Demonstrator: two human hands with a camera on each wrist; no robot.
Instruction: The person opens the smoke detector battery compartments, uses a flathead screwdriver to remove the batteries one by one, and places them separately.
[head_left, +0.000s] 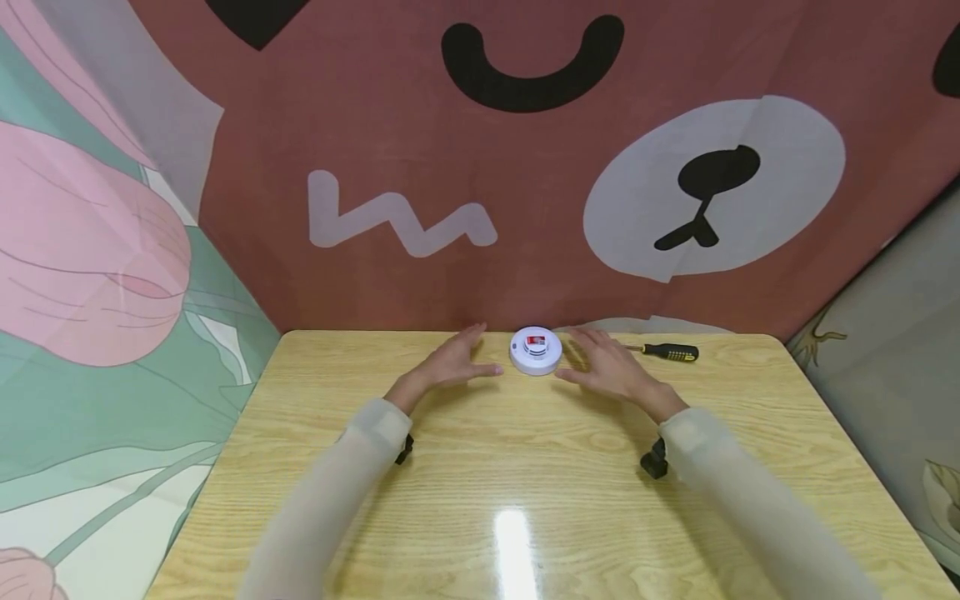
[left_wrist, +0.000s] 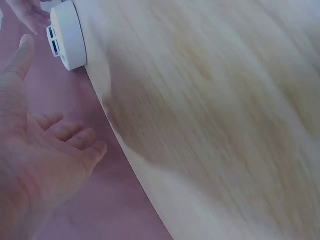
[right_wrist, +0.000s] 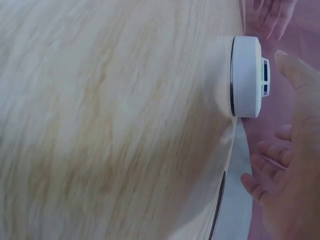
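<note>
A round white smoke detector [head_left: 536,351] with a red label on its raised centre lies on the wooden table near its back edge. To its left is my left hand [head_left: 454,358], fingers spread and relaxed, apart from the detector. My right hand [head_left: 606,365] mirrors it on the other side, also holding nothing. In the left wrist view the detector [left_wrist: 70,36] stands beyond the thumb, with a gap between. The right wrist view shows the detector's side [right_wrist: 246,77] and slotted centre, near the right thumb but not touched.
Behind my right hand lies a screwdriver [head_left: 671,352] with a black and yellow handle, its shaft partly hidden by the fingers. A printed cloth [head_left: 525,275] hangs along the table's back edge. The wooden table [head_left: 585,483] extends toward me.
</note>
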